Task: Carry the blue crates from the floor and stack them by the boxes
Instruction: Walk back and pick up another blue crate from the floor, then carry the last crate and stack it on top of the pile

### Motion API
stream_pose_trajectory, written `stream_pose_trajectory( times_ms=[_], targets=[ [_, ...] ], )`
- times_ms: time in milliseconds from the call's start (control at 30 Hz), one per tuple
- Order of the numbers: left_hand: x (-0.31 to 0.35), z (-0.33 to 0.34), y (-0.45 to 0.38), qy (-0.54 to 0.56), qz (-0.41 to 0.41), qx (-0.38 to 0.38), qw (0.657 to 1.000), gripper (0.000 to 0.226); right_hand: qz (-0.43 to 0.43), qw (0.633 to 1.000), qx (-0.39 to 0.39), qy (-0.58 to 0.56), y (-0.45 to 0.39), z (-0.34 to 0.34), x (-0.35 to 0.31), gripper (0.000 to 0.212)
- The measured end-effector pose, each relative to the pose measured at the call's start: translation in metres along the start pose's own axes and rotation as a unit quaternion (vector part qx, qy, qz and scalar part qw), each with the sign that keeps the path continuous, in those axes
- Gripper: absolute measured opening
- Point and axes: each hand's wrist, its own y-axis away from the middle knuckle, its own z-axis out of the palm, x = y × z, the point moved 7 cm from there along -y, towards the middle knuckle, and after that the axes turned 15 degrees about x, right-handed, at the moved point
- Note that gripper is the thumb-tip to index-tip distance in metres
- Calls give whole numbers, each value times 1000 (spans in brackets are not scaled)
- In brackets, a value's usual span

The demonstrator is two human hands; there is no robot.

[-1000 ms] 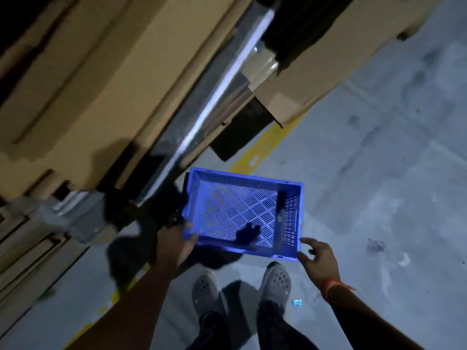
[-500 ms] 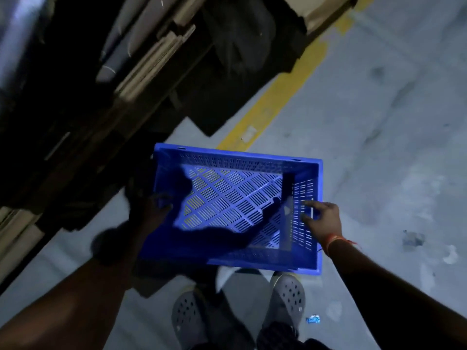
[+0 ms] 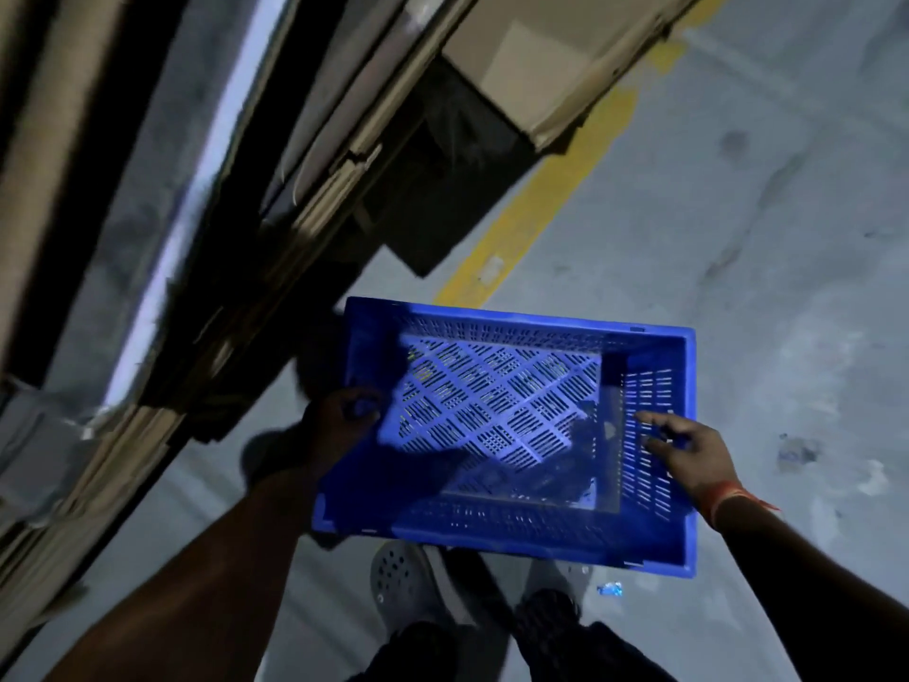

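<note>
An empty blue crate (image 3: pixel 511 319) with a perforated bottom and slotted walls is held in the air above the grey floor, in front of my feet. My left hand (image 3: pixel 339 420) grips its left wall, fingers curled over the rim. At the crate's right wall is my right hand (image 3: pixel 688 447), with its fingers inside against the slots and an orange band on the wrist. Flattened cardboard boxes (image 3: pixel 536 66) lean and lie along the upper left.
A yellow line (image 3: pixel 536 209) runs diagonally on the concrete floor beside the cardboard. A shiny metal strip (image 3: pixel 196 179) crosses the left side. My grey perforated shoes (image 3: pixel 398 583) stand below the crate. A small blue scrap (image 3: pixel 610 589) lies by my right foot.
The crate has come up and closer to me. My right hand went from open beside the crate to gripping its right wall. My view swung along the cardboard stack.
</note>
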Motion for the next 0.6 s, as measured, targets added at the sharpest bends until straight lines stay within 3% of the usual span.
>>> stream_pose_trajectory(
  times_ms=[133, 267, 500, 600],
  targets=[
    [95, -24, 63, 19, 28, -43, 998, 29, 2, 1000, 10, -2, 52, -105, -25, 33],
    [196, -58, 120, -25, 59, -57, 996, 18, 14, 999, 37, 26, 104, -221, -47, 34],
    [405, -93, 214, -61, 140, -52, 987, 18, 7, 991, 134, 20, 185, -425, -96, 24],
    [484, -83, 237, -50, 174, -74, 981, 4, 9, 983, 182, 24, 200, -493, -100, 23]
  ],
)
